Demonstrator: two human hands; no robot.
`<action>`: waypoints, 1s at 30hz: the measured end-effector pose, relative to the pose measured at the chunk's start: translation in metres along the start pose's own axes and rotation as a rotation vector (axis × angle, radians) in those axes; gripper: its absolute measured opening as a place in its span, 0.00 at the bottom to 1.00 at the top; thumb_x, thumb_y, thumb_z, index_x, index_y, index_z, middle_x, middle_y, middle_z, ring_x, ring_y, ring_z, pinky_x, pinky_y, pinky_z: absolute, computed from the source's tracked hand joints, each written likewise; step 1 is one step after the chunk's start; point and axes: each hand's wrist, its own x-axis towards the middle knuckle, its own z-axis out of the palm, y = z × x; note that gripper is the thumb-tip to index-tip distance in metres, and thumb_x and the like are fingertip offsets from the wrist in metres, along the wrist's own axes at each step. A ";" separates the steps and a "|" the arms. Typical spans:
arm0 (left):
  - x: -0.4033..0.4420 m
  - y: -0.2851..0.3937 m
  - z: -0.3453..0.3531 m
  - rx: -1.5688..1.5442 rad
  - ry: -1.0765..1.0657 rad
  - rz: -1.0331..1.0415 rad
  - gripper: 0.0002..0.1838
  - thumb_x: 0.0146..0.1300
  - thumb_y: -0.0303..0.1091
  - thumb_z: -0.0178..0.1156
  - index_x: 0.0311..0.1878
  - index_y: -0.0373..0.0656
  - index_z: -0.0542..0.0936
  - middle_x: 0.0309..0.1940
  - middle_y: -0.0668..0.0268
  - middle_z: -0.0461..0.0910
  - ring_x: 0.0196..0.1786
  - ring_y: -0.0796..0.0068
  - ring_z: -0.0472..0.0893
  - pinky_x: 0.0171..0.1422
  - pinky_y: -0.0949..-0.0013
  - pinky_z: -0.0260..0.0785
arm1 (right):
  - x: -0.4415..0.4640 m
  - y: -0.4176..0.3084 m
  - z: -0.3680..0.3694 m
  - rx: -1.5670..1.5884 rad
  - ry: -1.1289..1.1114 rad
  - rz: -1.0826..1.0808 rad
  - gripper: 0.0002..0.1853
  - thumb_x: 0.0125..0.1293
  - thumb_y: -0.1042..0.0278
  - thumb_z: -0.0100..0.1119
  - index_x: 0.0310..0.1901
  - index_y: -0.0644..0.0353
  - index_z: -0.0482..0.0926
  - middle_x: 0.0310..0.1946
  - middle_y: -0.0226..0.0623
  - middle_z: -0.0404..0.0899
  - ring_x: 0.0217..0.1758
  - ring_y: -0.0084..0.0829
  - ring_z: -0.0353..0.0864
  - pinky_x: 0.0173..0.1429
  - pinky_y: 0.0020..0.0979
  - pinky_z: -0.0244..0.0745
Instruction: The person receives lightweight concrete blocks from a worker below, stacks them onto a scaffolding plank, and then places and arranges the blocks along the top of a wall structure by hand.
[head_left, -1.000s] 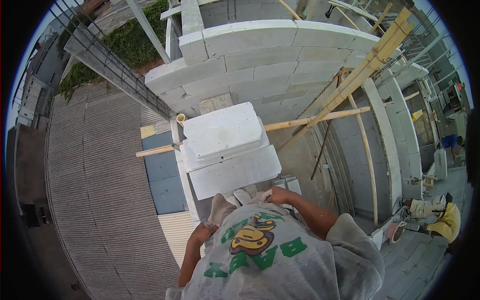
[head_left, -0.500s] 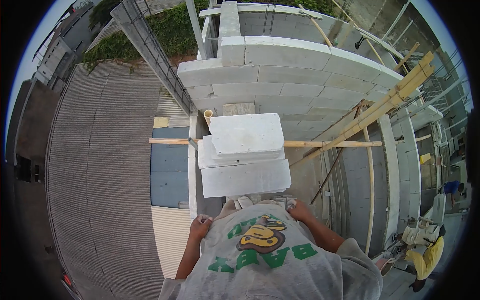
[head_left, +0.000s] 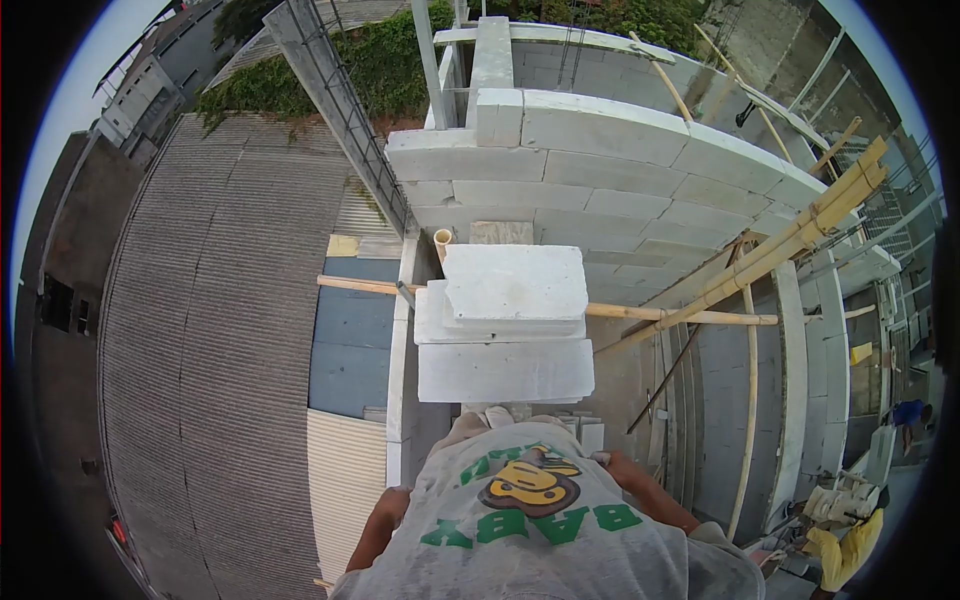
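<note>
My left hand hangs beside the left side of my grey printed shirt; its fingers are mostly hidden. At the right side of the shirt is my right hand, its fingers also hard to see. In front of me lies a stack of white lightweight concrete blocks, with a smaller block on top and a long block on the near side. Both hands are apart from the stack.
A bamboo pole runs behind the stack, and bundled bamboo slants at the right. A block wall rises ahead. Corrugated roofing lies below on the left. A person in yellow is at lower right.
Both my hands have drawn back toward my body, the left one more clearly. The view has shifted slightly, and the blocks keep their arrangement.
</note>
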 end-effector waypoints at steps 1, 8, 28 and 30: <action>-0.003 -0.003 0.001 -0.010 -0.014 -0.012 0.18 0.63 0.41 0.53 0.40 0.32 0.80 0.31 0.58 0.81 0.31 0.67 0.77 0.34 0.62 0.69 | -0.001 -0.002 -0.001 0.061 -0.015 0.015 0.11 0.60 0.64 0.61 0.38 0.64 0.83 0.30 0.25 0.81 0.33 0.17 0.74 0.39 0.25 0.70; -0.012 -0.012 0.003 -0.085 -0.129 0.045 0.18 0.62 0.41 0.55 0.42 0.33 0.79 0.34 0.58 0.80 0.34 0.67 0.76 0.37 0.62 0.68 | -0.003 0.004 -0.020 -0.105 -0.210 0.148 0.15 0.56 0.64 0.61 0.45 0.58 0.83 0.36 0.31 0.84 0.37 0.22 0.78 0.44 0.28 0.72; -0.051 -0.040 0.022 -0.286 -0.242 0.091 0.20 0.58 0.40 0.59 0.48 0.34 0.76 0.42 0.59 0.77 0.42 0.68 0.74 0.45 0.63 0.65 | -0.031 -0.001 -0.014 -0.130 -0.186 -0.037 0.15 0.56 0.60 0.62 0.44 0.56 0.82 0.36 0.37 0.85 0.38 0.27 0.81 0.46 0.32 0.74; -0.055 -0.042 0.023 -0.296 -0.238 0.086 0.20 0.58 0.40 0.59 0.49 0.34 0.76 0.42 0.59 0.77 0.43 0.68 0.74 0.46 0.63 0.65 | -0.019 0.017 -0.008 -0.151 -0.166 -0.089 0.15 0.55 0.59 0.63 0.43 0.55 0.82 0.36 0.39 0.84 0.38 0.29 0.82 0.46 0.32 0.74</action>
